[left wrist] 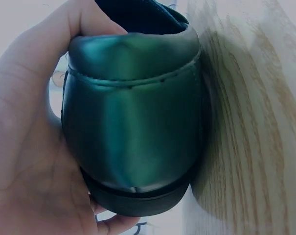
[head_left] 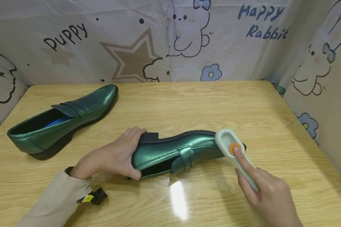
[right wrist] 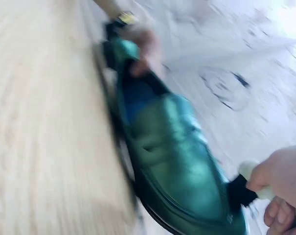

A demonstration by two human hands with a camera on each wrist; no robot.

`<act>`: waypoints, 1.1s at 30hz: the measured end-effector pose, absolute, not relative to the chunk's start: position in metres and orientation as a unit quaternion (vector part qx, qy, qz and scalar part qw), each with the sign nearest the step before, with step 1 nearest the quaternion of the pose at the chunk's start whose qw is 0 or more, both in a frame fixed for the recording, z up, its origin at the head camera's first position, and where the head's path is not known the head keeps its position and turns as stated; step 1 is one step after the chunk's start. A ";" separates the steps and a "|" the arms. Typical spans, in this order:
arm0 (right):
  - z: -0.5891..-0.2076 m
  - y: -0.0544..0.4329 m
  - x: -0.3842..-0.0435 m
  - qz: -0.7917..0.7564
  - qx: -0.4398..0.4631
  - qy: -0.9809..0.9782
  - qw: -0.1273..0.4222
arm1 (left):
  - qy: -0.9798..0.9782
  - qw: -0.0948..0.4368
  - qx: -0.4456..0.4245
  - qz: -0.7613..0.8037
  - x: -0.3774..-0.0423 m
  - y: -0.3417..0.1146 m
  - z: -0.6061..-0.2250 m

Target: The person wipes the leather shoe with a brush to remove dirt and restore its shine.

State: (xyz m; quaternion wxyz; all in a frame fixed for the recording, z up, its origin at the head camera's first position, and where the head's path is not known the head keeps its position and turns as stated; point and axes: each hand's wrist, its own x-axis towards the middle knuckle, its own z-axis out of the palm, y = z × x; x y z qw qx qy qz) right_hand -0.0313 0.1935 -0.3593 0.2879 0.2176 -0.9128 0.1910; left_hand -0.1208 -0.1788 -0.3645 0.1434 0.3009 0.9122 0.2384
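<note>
A metallic green loafer [head_left: 164, 154] lies on its side on the table, sole facing away and toe to the right. My left hand [head_left: 116, 154] grips its heel; in the left wrist view the thumb [left wrist: 96, 22] hooks over the heel's top rim and fingers wrap under the sole. With my right hand [head_left: 270, 189] I hold a pale green shoe brush [head_left: 225, 136] by its handle, the index finger on its orange button. The brush head overlaps the toe of the loafer in the head view. Dark bristles [right wrist: 239, 192] meet the side of the toe in the right wrist view.
The matching green loafer [head_left: 71, 116] stands upright at the table's back left, blue inside. A light wood table [head_left: 204, 101] spans the view. Behind and beside it hangs a white cloth [head_left: 82, 60] with cartoon prints. A small black device [head_left: 98, 196] is on my left wrist.
</note>
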 end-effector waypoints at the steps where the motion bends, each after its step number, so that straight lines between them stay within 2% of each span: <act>1: -0.359 0.190 -0.033 0.186 0.228 -0.910 0.292 | 0.913 0.142 0.299 0.239 -0.121 -0.179 -0.365; 5: -0.357 0.186 -0.037 0.177 0.238 -0.909 0.293 | 0.912 0.148 0.293 0.247 -0.122 -0.180 -0.365; 13: -0.359 0.215 -0.024 0.206 0.144 -0.932 0.263 | 0.905 0.157 0.299 0.258 -0.129 -0.176 -0.364; 26: -0.357 0.204 -0.058 0.220 0.256 -0.904 0.261 | 0.911 0.147 0.281 0.264 -0.128 -0.174 -0.365; 33: -0.353 0.208 -0.056 0.205 0.225 -0.917 0.257 | 0.911 0.143 0.276 0.271 -0.130 -0.175 -0.365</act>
